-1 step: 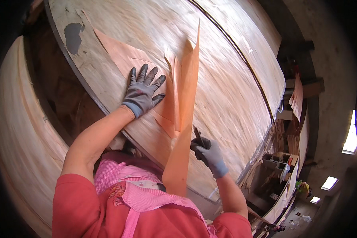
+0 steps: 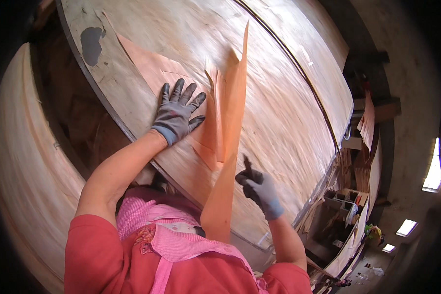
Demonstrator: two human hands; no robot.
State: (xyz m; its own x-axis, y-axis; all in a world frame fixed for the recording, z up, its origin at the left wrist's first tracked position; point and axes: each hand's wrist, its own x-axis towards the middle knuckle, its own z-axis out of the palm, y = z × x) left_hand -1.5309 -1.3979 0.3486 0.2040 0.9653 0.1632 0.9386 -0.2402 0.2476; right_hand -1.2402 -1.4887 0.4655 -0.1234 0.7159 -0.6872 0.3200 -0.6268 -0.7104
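Note:
My left hand (image 2: 177,113), in a grey glove with dark fingertips, lies flat with fingers spread on a thin orange-pink wood veneer piece (image 2: 149,66). Right of it, a long pointed strip of orange veneer (image 2: 234,108) is folded up off the surface, its lower end hanging over the near edge towards my apron. Beneath is a broad sheet of pale, streaky veneer (image 2: 284,127). My right hand (image 2: 260,192), gloved too, is closed round a short, dark, narrow tool (image 2: 248,166) pointing up. The tool is just right of the strip; its blade or tip is too blurred to identify.
A dark edge (image 2: 100,93) bounds the pale surface on the left, with a grey patch (image 2: 91,46) near it. Another pale stack (image 2: 36,147) stands across a dark gap. Loose veneer scraps (image 2: 365,122) and a cluttered box (image 2: 345,201) are on the right.
The dark tool in my right hand has tipped to stand a little more upright. My left hand and the veneer look almost the same.

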